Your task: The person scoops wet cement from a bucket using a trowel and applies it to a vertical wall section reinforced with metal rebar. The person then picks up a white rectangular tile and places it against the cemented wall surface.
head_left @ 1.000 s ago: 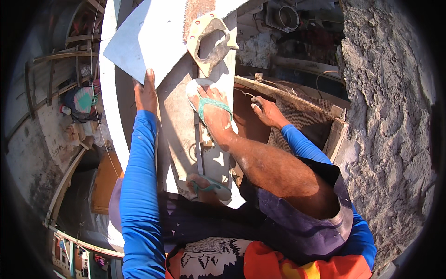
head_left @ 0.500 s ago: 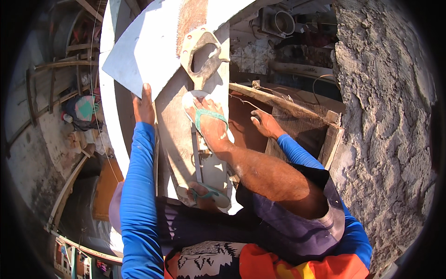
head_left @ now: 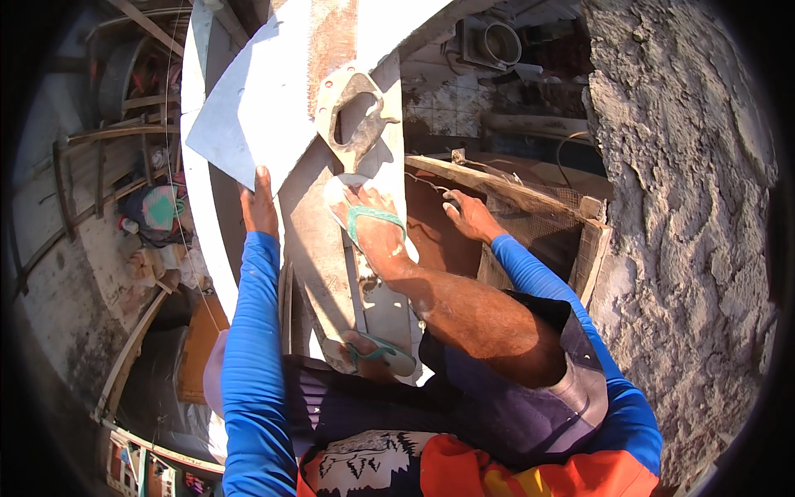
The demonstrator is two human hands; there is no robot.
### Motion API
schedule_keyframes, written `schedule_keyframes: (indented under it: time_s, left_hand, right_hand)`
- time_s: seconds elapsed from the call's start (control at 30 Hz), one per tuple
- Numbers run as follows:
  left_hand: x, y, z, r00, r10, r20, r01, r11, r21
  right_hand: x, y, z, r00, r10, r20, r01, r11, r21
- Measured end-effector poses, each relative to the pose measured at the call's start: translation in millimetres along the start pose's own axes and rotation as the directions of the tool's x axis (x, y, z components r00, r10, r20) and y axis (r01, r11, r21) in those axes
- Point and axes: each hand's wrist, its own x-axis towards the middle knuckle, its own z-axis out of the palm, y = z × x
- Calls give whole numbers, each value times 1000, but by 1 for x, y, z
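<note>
A pale flat board (head_left: pixel 240 108) lies in strong sunlight across wooden planks. My left hand (head_left: pixel 261 203) holds its near corner, thumb on top and the other fingers mostly hidden. On the board rests a handsaw (head_left: pixel 352 116), its rusty blade pointing away and its worn handle toward me; neither hand touches it. Just below the handle my sandalled foot (head_left: pixel 373 215) stands on the plank (head_left: pixel 310 224). To the right, my right hand (head_left: pixel 472 217) is closed beside a wooden frame with mesh (head_left: pixel 530 195). A thin string-like strip runs toward its fingers, but what they hold is unclear.
A rough cement wall (head_left: pixel 679 207) rises close on the right. My other sandalled foot (head_left: pixel 377 356) is lower down. Beyond the frame is a round pale container (head_left: pixel 501 43). Timber pieces (head_left: pixel 124 131) and a thin hanging line (head_left: pixel 170 124) are at the left.
The view has shifted slightly, so the board and saw handle appear a little lower. My left hand keeps its hold at the corner. My right hand has stayed nearly in place, still closed.
</note>
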Motion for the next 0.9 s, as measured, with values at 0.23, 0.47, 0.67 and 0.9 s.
schedule_keyframes:
  time_s: [0.23,0.47,0.67,0.9]
  left_hand:
    - [-10,17,3,997,-45,-65,51,995,85]
    - [-12,35,1,998,-50,-49,53,997,57]
    - [-32,56,-5,998,-20,-55,18,999,-48]
    - [-97,146,-38,998,31,47,-44,954,297]
  right_hand:
    - [11,4,7,997,52,-55,-46,995,90]
    - [39,-74,-17,926,91,-367,159,786,597]
    - [46,-167,-38,941,37,-336,250,595,764]
    - [64,-216,-20,970,-29,-243,208,618,758]
